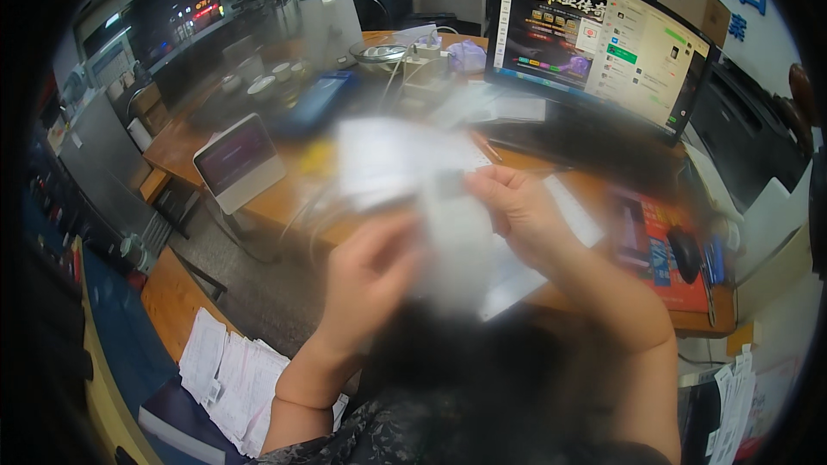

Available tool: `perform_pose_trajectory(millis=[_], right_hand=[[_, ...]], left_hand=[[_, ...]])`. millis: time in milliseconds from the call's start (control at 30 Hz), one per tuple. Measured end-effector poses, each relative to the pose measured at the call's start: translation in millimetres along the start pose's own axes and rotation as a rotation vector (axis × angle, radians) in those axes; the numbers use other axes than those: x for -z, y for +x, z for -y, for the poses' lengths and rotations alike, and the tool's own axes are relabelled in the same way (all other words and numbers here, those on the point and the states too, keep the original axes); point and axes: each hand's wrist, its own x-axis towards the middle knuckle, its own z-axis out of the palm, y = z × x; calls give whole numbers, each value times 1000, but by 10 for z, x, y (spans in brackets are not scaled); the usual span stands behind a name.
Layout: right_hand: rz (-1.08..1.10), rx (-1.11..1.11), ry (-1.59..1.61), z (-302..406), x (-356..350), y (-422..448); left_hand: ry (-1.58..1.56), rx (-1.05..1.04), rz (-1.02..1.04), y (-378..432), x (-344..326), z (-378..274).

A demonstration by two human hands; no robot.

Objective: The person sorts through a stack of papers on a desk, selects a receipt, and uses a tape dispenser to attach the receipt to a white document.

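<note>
Above the front of the wooden desk, a pale paper strip (457, 239) hangs between my hands, and the middle of the view is smeared. My right hand (517, 206) pinches its upper right end between thumb and fingers. At the strip's left edge is my left hand (378, 265), fingers curled; blur hides whether they grip it. White paper sheets (394, 158) lie just beyond, with a pen (489, 147) by their right edge. Another sheet (575, 210) shows behind my right hand.
A monitor (597, 45) stands at the back right, and a small smart display (239, 161) at the left edge of the desk (177, 148). A computer mouse (683, 255) rests on a red printed mat (685, 294). Stacked paper slips (242, 381) lie on the bench (158, 300) at lower left.
</note>
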Motion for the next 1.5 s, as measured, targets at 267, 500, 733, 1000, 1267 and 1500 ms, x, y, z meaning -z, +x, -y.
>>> perform_pose_trajectory(millis=[267, 500, 733, 1000, 1267, 1500], right_hand=[[-24, 273, -158, -32, -81, -64], [82, 456, -181, -61, -124, -157], [249, 303, -252, -7, -159, -361], [119, 267, -233, -75, -50, -517], [1, 87, -328, -91, 97, -434], [-62, 356, -324, -162, 74, -464]], left_hand=[[-104, 26, -52, 87, -127, 136], [-335, 187, 31, 108, -159, -53], [-735, 343, -4, 207, -97, 165], [-640, 171, -86, 263, -253, 35], [-566, 88, -101, 333, -356, 185], [-419, 212, -63, 453, -374, 427]])
